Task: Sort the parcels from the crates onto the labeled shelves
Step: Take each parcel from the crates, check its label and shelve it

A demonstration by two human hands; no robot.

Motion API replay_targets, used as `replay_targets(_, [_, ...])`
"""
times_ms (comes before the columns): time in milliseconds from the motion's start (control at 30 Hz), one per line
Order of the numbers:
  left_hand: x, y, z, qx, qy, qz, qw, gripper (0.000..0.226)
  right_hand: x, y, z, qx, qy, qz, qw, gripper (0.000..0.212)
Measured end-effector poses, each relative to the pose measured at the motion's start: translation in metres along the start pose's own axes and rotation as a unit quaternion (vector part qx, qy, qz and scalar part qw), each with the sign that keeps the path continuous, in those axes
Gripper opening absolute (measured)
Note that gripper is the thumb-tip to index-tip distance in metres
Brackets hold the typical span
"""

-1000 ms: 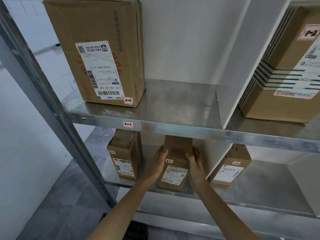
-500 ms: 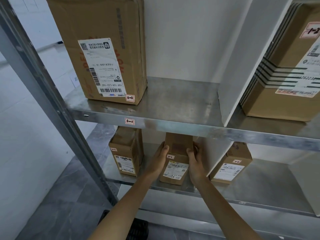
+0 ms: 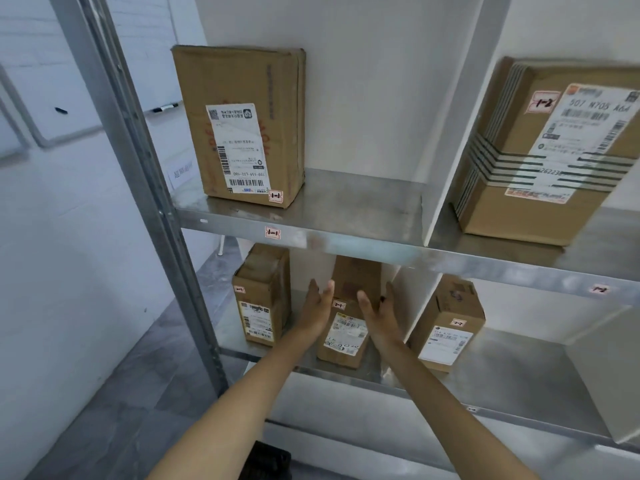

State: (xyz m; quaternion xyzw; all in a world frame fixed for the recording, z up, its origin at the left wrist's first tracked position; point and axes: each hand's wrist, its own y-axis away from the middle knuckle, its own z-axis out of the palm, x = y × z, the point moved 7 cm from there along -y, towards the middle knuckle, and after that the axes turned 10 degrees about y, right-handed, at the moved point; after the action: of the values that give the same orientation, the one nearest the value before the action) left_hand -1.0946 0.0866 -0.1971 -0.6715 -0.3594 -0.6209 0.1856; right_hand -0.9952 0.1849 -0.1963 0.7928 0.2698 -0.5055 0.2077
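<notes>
A small brown parcel [image 3: 346, 327] with a white label and a "2-1" sticker stands upright on the lower metal shelf [image 3: 349, 374]. My left hand [image 3: 317, 306] hovers at its left side and my right hand [image 3: 379, 313] at its right side, both with fingers spread and off the cardboard. Another small parcel [image 3: 261, 299] stands to the left on the same shelf. A third small parcel [image 3: 448, 327] sits beyond the white divider. On the upper shelf [image 3: 346, 233] stand a tall parcel marked "1-1" [image 3: 242, 126] and a large parcel marked "1-2" [image 3: 547, 150].
White dividers [image 3: 464, 116] split the shelves into compartments. The grey steel upright [image 3: 138, 188] of the rack runs down the left. A black crate [image 3: 265, 460] shows on the grey floor between my forearms. A white wall lies to the left.
Both hands have let go of the middle parcel and opened, drawing slightly back. The camera view has tilted up and shifted right.
</notes>
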Motion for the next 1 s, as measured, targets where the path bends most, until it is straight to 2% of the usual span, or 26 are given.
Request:
replay_targets(100, [0.004,0.014,-0.006,0.030,-0.011,0.014,0.999,0.070,-0.012,0.016,-0.005,0.016,0.105,-0.065,0.992,0.080])
replay_targets(233, [0.011,0.045,-0.012,0.070,0.017,0.087,0.994,0.062,-0.019,0.046,-0.011,0.038,0.241,-0.163,0.956,0.082])
replay_targets(367, [0.003,0.096,-0.023,0.121,0.039,0.126,0.984,0.043,-0.026,0.093,-0.006,0.031,0.287,-0.277,0.916,0.064])
replay_targets(533, [-0.068,0.180,-0.061,0.247,0.058,0.061,0.965,0.042,-0.008,0.176,0.032,-0.108,0.264,-0.337,0.898,0.059])
replay_targets(633, [-0.121,0.260,-0.087,0.340,0.078,0.021,0.937,0.027,0.010,0.237,0.060,-0.190,0.226,-0.380,0.876,0.063])
replay_targets(767, [-0.192,0.383,-0.106,0.420,0.096,-0.052,0.901,0.046,0.046,0.317,0.097,-0.309,0.206,-0.371,0.851,0.070])
replay_targets(1000, [-0.263,0.579,-0.136,0.549,0.120,-0.152,0.813,0.053,0.096,0.441,0.149,-0.502,0.229,-0.356,0.754,0.068])
